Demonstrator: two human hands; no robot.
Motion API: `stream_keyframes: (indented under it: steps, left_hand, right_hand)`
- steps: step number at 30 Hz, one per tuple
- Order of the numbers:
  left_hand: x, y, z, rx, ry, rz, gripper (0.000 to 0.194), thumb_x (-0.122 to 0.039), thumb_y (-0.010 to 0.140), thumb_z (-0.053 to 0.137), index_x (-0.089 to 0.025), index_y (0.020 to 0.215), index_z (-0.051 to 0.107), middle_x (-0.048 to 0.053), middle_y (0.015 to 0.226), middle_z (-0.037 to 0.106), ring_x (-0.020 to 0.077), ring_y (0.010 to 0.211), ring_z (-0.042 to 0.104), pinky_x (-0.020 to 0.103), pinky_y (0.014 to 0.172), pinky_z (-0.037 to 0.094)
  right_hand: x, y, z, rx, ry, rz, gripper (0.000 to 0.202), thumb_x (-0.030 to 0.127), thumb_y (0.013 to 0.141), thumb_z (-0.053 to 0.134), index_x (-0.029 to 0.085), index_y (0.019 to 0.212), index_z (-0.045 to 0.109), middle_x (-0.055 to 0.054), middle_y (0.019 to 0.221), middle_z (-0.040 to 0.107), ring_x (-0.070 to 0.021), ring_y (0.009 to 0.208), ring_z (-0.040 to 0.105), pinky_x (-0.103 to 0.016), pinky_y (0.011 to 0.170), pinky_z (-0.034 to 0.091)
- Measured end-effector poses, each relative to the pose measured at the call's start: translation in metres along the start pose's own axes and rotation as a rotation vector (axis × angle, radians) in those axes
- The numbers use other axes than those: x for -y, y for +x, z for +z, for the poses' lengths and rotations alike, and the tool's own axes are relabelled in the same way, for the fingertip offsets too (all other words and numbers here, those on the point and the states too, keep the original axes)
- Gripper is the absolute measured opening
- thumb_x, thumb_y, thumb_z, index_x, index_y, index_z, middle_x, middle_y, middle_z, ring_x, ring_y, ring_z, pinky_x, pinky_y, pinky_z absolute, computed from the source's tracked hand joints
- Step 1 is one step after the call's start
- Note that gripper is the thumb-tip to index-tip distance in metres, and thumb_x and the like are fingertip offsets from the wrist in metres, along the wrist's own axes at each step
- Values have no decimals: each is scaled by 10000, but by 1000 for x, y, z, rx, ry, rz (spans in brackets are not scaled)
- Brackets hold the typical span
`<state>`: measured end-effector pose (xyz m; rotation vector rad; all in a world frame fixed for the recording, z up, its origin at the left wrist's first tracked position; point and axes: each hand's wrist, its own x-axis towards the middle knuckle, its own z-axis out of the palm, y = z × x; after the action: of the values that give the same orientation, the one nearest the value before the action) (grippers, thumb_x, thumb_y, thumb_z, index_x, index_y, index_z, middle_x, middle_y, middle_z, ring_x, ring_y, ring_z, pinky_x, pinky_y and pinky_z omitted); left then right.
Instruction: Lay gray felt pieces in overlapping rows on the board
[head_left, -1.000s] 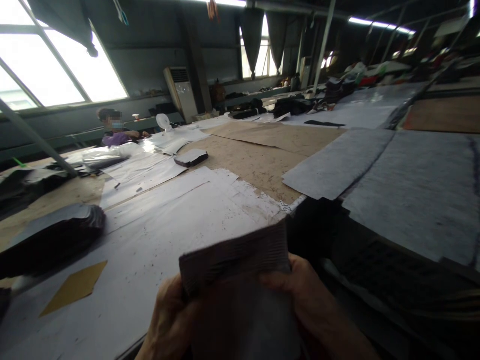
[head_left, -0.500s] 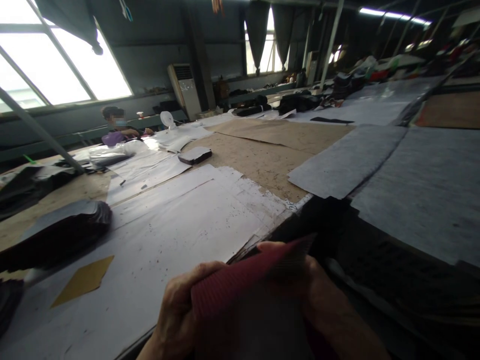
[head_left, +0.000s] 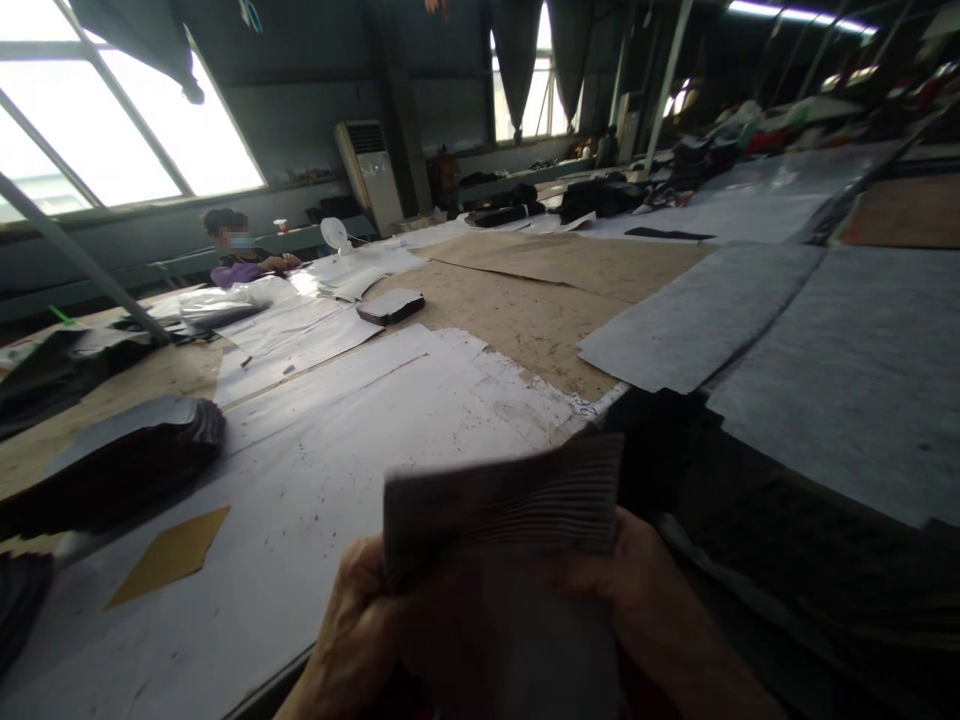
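One thick, dark-grey stack of thin sheets (head_left: 517,500) is clasped between the bare left hand (head_left: 360,610) and right hand (head_left: 652,595) by the white paper-covered table (head_left: 360,430), gathered but seemingly uneven-edged and not yet set down.

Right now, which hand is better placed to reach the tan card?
Probably the left hand: it is nearer the tan card, whereas the right hand is across the dark stack. Both hold that stack, though.

Matt, ridged stack (head_left: 517,500), smooth paper sheet (head_left: 360,430), glossy plastic wrapping (head_left: 221,307)
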<state>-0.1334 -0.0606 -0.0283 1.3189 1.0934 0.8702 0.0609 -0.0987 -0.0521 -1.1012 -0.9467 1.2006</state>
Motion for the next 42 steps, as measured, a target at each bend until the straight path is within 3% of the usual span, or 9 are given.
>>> stream_keyframes:
  steps: [4, 10, 17, 20, 23, 27, 30, 38, 42]
  left_hand:
    - [2, 3, -9, 145, 295, 386, 244, -229, 700, 622, -270, 925, 707, 18, 936, 704, 217, 876, 633, 235, 768, 484]
    - [4, 8, 5, 155, -238, -192, 356, -283, 638, 685, -186, 980, 663, 92, 964, 690, 246, 818, 649, 299, 726, 514]
    - [2, 3, 7, -40, 181, 276, 219, -271, 649, 642, -204, 837, 731, 26, 753, 715, 222, 703, 652, 230, 610, 494]
    - [3, -3, 12, -170, 222, 440, 216, -224, 624, 644, -245, 818, 738, 28, 819, 720, 220, 774, 656, 215, 675, 485]
    - [5, -4, 15, -153, 136, 327, 239, -192, 581, 691, -217, 814, 738, 58, 837, 718, 235, 777, 652, 236, 685, 492]
    - [12, 4, 10, -11, -221, -145, 315, -298, 576, 730, -163, 860, 708, 76, 751, 710, 224, 639, 642, 276, 584, 512]
    - [16, 10, 6, 48, -299, -244, 399, -312, 535, 750, -172, 904, 694, 83, 827, 708, 247, 718, 644, 310, 657, 518]
    - [7, -9, 4, -29, 335, 388, 238, -378, 662, 582, -249, 788, 738, 32, 670, 702, 199, 580, 612, 256, 621, 452]
    - [11, -9, 1, 20, 344, 320, 243, -352, 641, 632, -271, 848, 730, 41, 836, 716, 225, 789, 639, 225, 747, 439]
  right_hand:
    - [-4, -5, -1, 68, 17, 54, 259, 317, 693, 596, 193, 904, 679, -69, 955, 682, -253, 856, 635, -333, 694, 536]
    - [-22, -13, -12, -19, -481, -713, 339, 208, 764, 497, 290, 1063, 636, 0, 1029, 664, -203, 913, 627, -297, 872, 481]
    - [-11, -6, -6, 23, 9, 118, 278, 251, 559, 740, 160, 818, 695, -39, 786, 705, -254, 763, 648, -302, 651, 539]
    - [-22, -7, -4, 51, 93, 110, 269, 286, 572, 710, 139, 797, 692, -61, 790, 699, -289, 807, 634, -347, 678, 535]
    - [-34, -13, -5, -115, -234, -184, 193, 285, 681, 620, 179, 826, 691, -46, 744, 695, -253, 700, 647, -326, 599, 548]
    - [-30, -18, -9, -99, -679, -900, 420, 132, 755, 484, 216, 1159, 561, -44, 1040, 656, -208, 925, 619, -303, 805, 516]
    - [-18, -18, -10, -60, -770, -1050, 427, 112, 797, 421, 190, 1203, 525, -64, 1081, 639, -190, 979, 599, -292, 851, 495]
    - [-21, -9, -14, 48, -115, -64, 512, 291, 714, 657, 257, 1203, 510, -39, 1043, 657, -228, 874, 640, -290, 683, 555]
    - [-28, -12, -15, 167, -50, -122, 304, 359, 798, 538, 228, 1061, 617, -70, 1012, 666, -237, 891, 636, -355, 744, 541]
